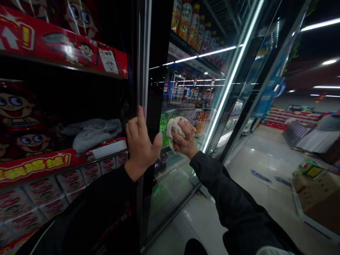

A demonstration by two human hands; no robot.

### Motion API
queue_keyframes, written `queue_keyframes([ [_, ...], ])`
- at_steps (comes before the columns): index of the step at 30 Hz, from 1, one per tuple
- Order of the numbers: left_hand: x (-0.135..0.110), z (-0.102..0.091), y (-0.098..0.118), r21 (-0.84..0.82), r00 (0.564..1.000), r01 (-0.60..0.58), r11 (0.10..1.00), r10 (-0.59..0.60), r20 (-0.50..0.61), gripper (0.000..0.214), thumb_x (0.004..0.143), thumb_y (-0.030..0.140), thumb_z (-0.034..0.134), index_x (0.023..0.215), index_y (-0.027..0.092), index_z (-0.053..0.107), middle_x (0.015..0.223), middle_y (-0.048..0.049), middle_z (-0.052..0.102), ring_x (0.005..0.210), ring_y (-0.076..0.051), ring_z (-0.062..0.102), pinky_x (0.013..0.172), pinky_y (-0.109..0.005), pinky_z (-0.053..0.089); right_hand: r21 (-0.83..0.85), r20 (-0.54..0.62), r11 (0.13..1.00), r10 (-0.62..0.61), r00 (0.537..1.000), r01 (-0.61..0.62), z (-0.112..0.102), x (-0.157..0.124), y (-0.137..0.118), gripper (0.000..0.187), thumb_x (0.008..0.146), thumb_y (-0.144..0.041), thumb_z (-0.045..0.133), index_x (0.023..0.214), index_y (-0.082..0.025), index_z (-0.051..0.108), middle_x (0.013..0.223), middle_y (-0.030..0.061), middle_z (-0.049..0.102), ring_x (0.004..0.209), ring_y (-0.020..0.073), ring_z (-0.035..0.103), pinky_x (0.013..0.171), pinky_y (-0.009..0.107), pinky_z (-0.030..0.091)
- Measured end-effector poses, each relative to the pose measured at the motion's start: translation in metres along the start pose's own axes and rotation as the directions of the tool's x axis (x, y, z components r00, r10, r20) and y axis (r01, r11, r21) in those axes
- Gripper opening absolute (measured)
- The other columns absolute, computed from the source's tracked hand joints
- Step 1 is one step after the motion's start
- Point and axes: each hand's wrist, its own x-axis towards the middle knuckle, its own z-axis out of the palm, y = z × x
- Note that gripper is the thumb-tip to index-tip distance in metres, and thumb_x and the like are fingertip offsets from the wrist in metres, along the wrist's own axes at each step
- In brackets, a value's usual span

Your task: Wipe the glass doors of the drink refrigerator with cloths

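My left hand point(140, 141) grips the black metal frame point(142, 63) of a glass cooler door, its fingers curled against the upright and its thumb lying toward the glass. To the right, my right hand point(184, 136) squeezes a crumpled white cloth point(174, 129) and presses it to the glass door point(172, 184). Behind the glass stands a green soda bottle point(163, 128), close to the cloth, among other bottled drinks. Both black sleeves reach up from the bottom of the view.
Left of the frame, red snack cartons with cartoon faces fill a shelf point(61, 67), and a grey cloth point(92, 134) lies on a lower one. Cardboard boxes point(313, 187) stand on the tiled floor point(265, 166) at right. Red shelving point(292, 118) lines the far wall.
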Motion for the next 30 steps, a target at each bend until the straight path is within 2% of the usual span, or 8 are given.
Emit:
queue_keyframes([
  [6, 0.001, -0.001, 0.002, -0.029, 1.0, -0.027, 0.999, 0.027, -0.001, 0.095, 0.108, 0.076, 0.032, 0.175, 0.009, 0.033, 0.14, -0.0231, 0.063, 0.123, -0.036, 0.056, 0.113, -0.052, 0.042, -0.036, 0.02, 0.947, 0.321, 0.947, -0.32, -0.033, -0.026, 0.065, 0.05, 0.098, -0.034, 0.056, 0.147, -0.028, 0.068, 0.176, 0.0148, 0.045, 0.169, 0.0345, 0.038, 0.136, 0.066, 0.034],
  [11, 0.0, 0.001, 0.0, -0.021, 1.0, -0.023, 1.0, 0.023, -0.011, 0.095, 0.108, 0.076, 0.035, 0.173, 0.007, 0.037, 0.138, -0.0236, 0.065, 0.122, -0.036, 0.057, 0.113, -0.051, 0.043, -0.057, 0.035, 0.713, 0.701, 0.712, -0.699, -0.058, -0.021, 0.106, 0.067, 0.093, -0.028, 0.049, 0.16, -0.02, 0.056, 0.181, 0.0174, 0.038, 0.172, 0.0272, 0.033, 0.141, 0.056, 0.029],
  [16, -0.001, 0.0, 0.0, -0.02, 1.0, -0.016, 1.0, 0.017, 0.009, 0.094, 0.108, 0.075, 0.033, 0.174, 0.009, 0.035, 0.142, -0.0232, 0.065, 0.123, -0.036, 0.058, 0.114, -0.051, 0.042, -0.031, -0.009, 0.581, 0.814, 0.581, -0.813, -0.071, -0.002, 0.129, 0.053, 0.095, -0.032, 0.051, 0.144, -0.017, 0.063, 0.154, 0.0214, 0.062, 0.151, 0.032, 0.055, 0.134, 0.063, 0.038],
  [20, 0.0, -0.001, 0.0, -0.025, 1.0, -0.03, 0.999, 0.029, -0.003, 0.092, 0.109, 0.073, 0.032, 0.174, 0.008, 0.035, 0.14, -0.023, 0.066, 0.121, -0.035, 0.059, 0.113, -0.05, 0.043, 0.016, -0.037, 0.523, 0.852, 0.522, -0.852, -0.057, 0.013, 0.109, 0.051, 0.106, -0.049, 0.043, 0.141, -0.016, 0.062, 0.142, 0.0223, 0.065, 0.141, 0.0347, 0.06, 0.128, 0.064, 0.044],
  [23, 0.0, -0.002, 0.0, -0.048, 1.0, -0.014, 0.999, 0.015, 0.014, 0.092, 0.11, 0.074, 0.03, 0.175, 0.01, 0.034, 0.143, -0.0227, 0.065, 0.123, -0.036, 0.058, 0.113, -0.051, 0.042, 0.039, -0.051, 0.533, 0.846, 0.531, -0.845, -0.036, 0.024, 0.064, 0.061, 0.109, -0.061, 0.043, 0.152, -0.019, 0.055, 0.16, 0.0241, 0.052, 0.157, 0.0381, 0.047, 0.134, 0.068, 0.036],
  [25, -0.001, -0.003, 0.0, -0.068, 1.0, -0.012, 0.998, 0.014, 0.022, 0.092, 0.11, 0.074, 0.028, 0.176, 0.011, 0.033, 0.144, -0.0228, 0.065, 0.124, -0.036, 0.058, 0.114, -0.051, 0.041, 0.05, -0.045, 0.581, 0.814, 0.579, -0.812, -0.024, 0.034, 0.021, 0.067, 0.109, -0.063, 0.046, 0.162, -0.022, 0.047, 0.174, 0.0229, 0.036, 0.168, 0.0389, 0.032, 0.136, 0.07, 0.03],
  [28, -0.001, -0.003, 0.001, -0.081, 1.0, -0.009, 0.997, 0.011, 0.021, 0.092, 0.11, 0.074, 0.022, 0.176, 0.011, 0.034, 0.139, -0.0215, 0.066, 0.123, -0.035, 0.058, 0.113, -0.05, 0.042, 0.062, -0.059, 0.754, 0.657, 0.752, -0.654, -0.019, 0.055, -0.05, 0.064, 0.113, -0.053, 0.041, 0.173, -0.032, 0.033, 0.186, 0.0147, 0.016, 0.177, 0.0347, 0.015, 0.139, 0.071, 0.026],
  [30, -0.001, -0.004, 0.001, -0.087, 1.0, 0.004, 0.996, -0.002, 0.019, 0.093, 0.11, 0.075, 0.018, 0.176, 0.012, 0.036, 0.136, -0.0206, 0.067, 0.122, -0.034, 0.059, 0.112, -0.051, 0.043, 0.074, -0.064, 0.847, 0.53, 0.845, -0.526, -0.02, 0.068, -0.093, 0.064, 0.115, -0.042, 0.038, 0.177, -0.039, 0.023, 0.189, 0.008, 0.011, 0.178, 0.0311, 0.012, 0.141, 0.069, 0.025],
])
